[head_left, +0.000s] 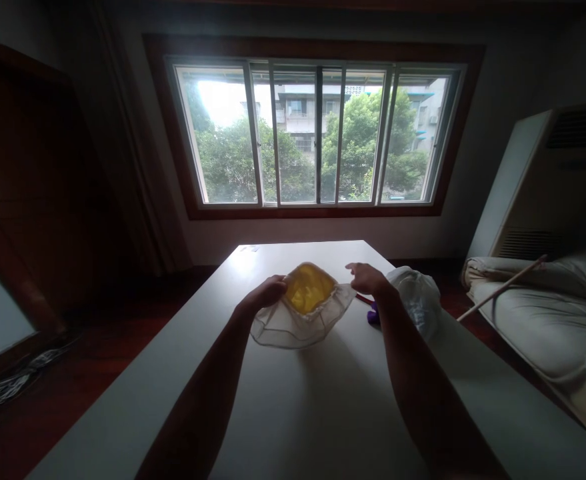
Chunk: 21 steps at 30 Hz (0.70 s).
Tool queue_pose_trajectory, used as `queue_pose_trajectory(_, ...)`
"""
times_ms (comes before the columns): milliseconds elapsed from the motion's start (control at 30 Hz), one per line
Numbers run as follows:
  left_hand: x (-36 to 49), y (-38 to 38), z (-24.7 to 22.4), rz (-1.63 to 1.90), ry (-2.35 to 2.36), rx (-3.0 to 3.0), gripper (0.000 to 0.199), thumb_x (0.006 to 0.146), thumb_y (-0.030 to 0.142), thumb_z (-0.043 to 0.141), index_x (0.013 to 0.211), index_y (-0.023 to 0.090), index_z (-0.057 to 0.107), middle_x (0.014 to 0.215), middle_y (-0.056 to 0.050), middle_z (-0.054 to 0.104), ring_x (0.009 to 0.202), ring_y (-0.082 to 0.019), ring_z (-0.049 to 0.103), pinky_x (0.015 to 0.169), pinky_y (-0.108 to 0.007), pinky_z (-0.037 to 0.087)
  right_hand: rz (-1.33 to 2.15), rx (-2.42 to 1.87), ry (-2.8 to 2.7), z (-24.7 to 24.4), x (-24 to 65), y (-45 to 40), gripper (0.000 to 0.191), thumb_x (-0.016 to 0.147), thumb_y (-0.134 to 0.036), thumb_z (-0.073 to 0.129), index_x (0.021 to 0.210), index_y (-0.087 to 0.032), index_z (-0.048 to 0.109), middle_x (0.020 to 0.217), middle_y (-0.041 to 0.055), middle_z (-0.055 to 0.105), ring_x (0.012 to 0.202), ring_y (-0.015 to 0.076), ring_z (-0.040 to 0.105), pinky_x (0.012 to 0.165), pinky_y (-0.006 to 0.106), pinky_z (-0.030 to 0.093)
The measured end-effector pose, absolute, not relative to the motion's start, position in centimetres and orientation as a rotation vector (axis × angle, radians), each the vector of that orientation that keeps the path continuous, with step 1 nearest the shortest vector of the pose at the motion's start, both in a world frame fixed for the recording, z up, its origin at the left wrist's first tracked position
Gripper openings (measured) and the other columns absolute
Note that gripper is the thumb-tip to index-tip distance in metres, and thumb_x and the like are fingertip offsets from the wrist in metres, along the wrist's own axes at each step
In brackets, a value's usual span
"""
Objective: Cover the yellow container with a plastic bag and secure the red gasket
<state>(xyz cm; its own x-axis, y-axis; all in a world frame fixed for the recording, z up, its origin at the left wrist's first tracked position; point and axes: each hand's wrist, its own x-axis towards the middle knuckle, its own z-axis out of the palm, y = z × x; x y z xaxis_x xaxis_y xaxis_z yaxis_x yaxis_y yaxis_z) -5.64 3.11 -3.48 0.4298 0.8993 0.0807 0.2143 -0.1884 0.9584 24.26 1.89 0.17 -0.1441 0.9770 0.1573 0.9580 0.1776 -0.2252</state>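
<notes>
A yellow container (309,289), squarish with its open side toward me, is wrapped by a sheer whitish bag (297,330) whose loose edge hangs below it. My left hand (271,291) is closed on the left rim of the container and bag. On the other side, my right hand (366,278) touches the bag's right edge, its index finger pointing left and the other fingers curled; the thumb is hard to make out. Both are held above the white table (283,413).
Beside my right forearm lie a clear plastic bag (415,297) and a purple item (373,313) with a red stick. A sofa (533,307) with a long wooden stick (503,288) stands right. Cables (17,380) lie on the floor left. A window (313,133) is ahead.
</notes>
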Motion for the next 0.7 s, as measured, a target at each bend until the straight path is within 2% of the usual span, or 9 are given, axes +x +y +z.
queue_pose_trajectory(33,-5.6,3.0,-3.4,0.847,0.993,1.675,0.023,0.056,0.024,0.050,0.070,0.013,0.064,0.066,-0.002,0.061,0.063,-0.014,0.052,0.061,-0.026,0.040,0.058,-1.809,-2.141,1.0,24.4,1.3,0.058,0.080,-0.008,0.054,0.137,-0.016,0.060,0.131,0.0120,0.068,0.118,0.0220,0.063,0.095,0.027,0.048)
queue_pose_trajectory(100,-5.5,2.6,-3.0,0.852,1.026,1.690,0.024,0.056,0.024,0.050,0.071,0.013,0.065,0.068,-0.003,0.062,0.064,-0.015,0.053,0.061,-0.026,0.040,0.049,-1.642,-2.010,2.4,24.0,0.2,0.044,0.087,-0.013,0.050,0.126,-0.018,0.068,0.122,0.0086,0.072,0.111,0.0198,0.066,0.093,0.025,0.048)
queue_pose_trajectory(167,-5.3,2.1,-2.6,0.848,1.046,1.705,0.024,0.057,0.024,0.051,0.072,0.013,0.065,0.070,-0.003,0.063,0.065,-0.015,0.054,0.063,-0.027,0.042,0.096,-1.535,-1.976,3.0,23.2,-0.5,0.035,0.095,-0.025,0.048,0.119,-0.019,0.072,0.118,0.0082,0.074,0.106,0.0198,0.068,0.091,0.025,0.048)
queue_pose_trajectory(267,-5.1,1.8,-2.2,0.830,1.067,1.730,0.022,0.058,0.023,0.051,0.072,0.014,0.064,0.070,-0.003,0.063,0.066,-0.017,0.056,0.064,-0.028,0.044,0.206,-1.539,-2.065,2.9,21.9,-0.7,0.042,0.094,-0.044,0.058,0.123,-0.017,0.070,0.114,0.0106,0.075,0.099,0.0215,0.069,0.085,0.026,0.049)
queue_pose_trajectory(467,-5.1,2.6,-2.8,0.823,1.179,1.786,0.028,0.063,0.026,0.052,0.083,0.012,0.067,0.079,-0.006,0.069,0.075,-0.022,0.063,0.073,-0.033,0.050,0.293,-1.585,-2.211,1.5,21.2,0.7,0.032,0.094,-0.038,0.058,0.109,-0.017,0.077,0.107,0.0100,0.077,0.091,0.0187,0.069,0.075,0.023,0.047)
queue_pose_trajectory(533,-5.3,2.6,-2.5,0.812,1.232,1.851,0.036,0.072,0.032,0.053,0.096,0.011,0.069,0.092,-0.010,0.073,0.085,-0.026,0.067,0.080,-0.036,0.052,0.303,-1.573,-2.230,1.2,21.3,0.9,0.031,0.092,-0.035,0.059,0.107,-0.016,0.078,0.104,0.0100,0.077,0.086,0.0180,0.069,0.070,0.022,0.045)
queue_pose_trajectory(600,-5.5,2.0,-1.7,0.802,1.340,1.948,0.050,0.082,0.045,0.054,0.117,0.012,0.067,0.118,-0.014,0.071,0.108,-0.031,0.066,0.093,-0.039,0.050,0.290,-1.593,-2.232,1.0,21.3,1.0,0.029,0.091,-0.032,0.059,0.103,-0.014,0.079,0.100,0.0104,0.078,0.081,0.0174,0.068,0.066,0.023,0.044)
queue_pose_trajectory(700,-5.3,0.3,0.0,0.794,1.578,2.087,0.082,0.085,0.066,0.053,0.148,0.015,0.046,0.155,-0.019,0.045,0.141,-0.037,0.044,0.112,-0.045,0.038,0.251,-1.657,-2.220,0.8,21.3,1.1,0.028,0.090,-0.028,0.057,0.095,-0.013,0.079,0.093,0.0116,0.078,0.075,0.0168,0.067,0.063,0.024,0.042)
